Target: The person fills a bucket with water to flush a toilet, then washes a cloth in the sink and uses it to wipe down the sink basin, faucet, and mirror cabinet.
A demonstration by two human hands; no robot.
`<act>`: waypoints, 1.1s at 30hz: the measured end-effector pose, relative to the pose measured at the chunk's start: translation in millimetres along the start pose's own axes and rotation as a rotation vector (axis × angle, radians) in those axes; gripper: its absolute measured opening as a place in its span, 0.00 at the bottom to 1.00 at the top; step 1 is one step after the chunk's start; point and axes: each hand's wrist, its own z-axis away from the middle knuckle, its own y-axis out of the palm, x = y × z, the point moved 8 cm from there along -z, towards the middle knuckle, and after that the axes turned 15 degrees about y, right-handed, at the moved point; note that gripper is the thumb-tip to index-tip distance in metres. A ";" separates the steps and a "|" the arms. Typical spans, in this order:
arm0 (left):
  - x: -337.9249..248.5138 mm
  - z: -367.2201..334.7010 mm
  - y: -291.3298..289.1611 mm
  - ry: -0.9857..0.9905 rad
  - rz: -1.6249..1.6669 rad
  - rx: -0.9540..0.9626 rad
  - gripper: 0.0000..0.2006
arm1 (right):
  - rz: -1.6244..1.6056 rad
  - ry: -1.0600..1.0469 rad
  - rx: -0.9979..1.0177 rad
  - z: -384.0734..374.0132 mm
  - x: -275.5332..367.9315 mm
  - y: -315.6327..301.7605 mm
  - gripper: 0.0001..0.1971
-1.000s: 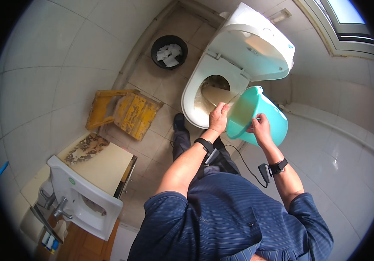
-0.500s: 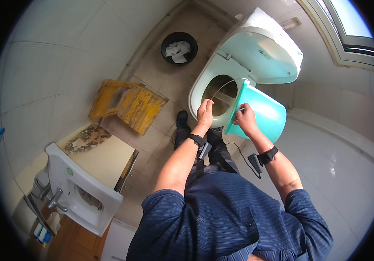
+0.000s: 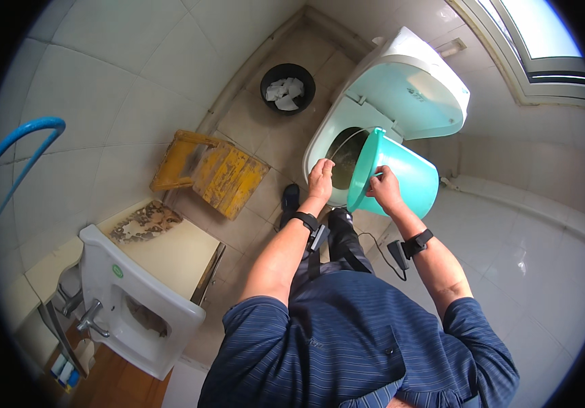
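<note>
Overall, from where I stand, pale tiled walls (image 3: 163, 64) surround everything, and a bright metal-framed window (image 3: 544, 34) lights the upper right corner. Among them stands a person in a dark blue striped shirt (image 3: 360, 333), facing a white toilet (image 3: 366, 113) whose rounded lid (image 3: 418, 95) is raised and leaning back. To the person's left, a white ceramic basin (image 3: 166, 296) with a chrome tap (image 3: 93, 319) sits beside a cream counter (image 3: 183, 248) with a brown, blotchy patch. Between that counter and the toilet stands a battered yellow wooden chair (image 3: 228, 183), its paint badly worn.

A turquoise plastic bucket (image 3: 404, 178) is tipped well over at the toilet's front, its mouth turned leftward and its rim partly over the bowl; I cannot tell whether the two touch. Beyond the chair, a round black bin (image 3: 266, 83) stands near the wall, holding crumpled white paper (image 3: 285, 93).

The right hand (image 3: 385, 188) is clasped on the bucket's rim, fingers bent over the edge. The left hand (image 3: 320, 179) keeps its fingers close together above the bowl's near side. A thin, curved bucket handle (image 3: 355, 133) reaches its fingertips, though whether they pinch it I cannot tell. Dark wrist straps (image 3: 417, 243) circle both wrists.
</note>
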 end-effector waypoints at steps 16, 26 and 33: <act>-39.9 2.8 -15.6 -0.019 0.114 0.073 0.17 | 0.054 -0.163 -0.142 60.1 27.7 -23.8 0.14; -93.8 22.8 24.4 0.145 0.168 0.274 0.16 | -0.313 0.017 -0.210 87.6 -42.6 -63.0 0.13; -182.2 138.7 120.8 0.804 -0.136 0.689 0.09 | -0.957 0.270 -0.184 126.0 -212.9 -53.6 0.11</act>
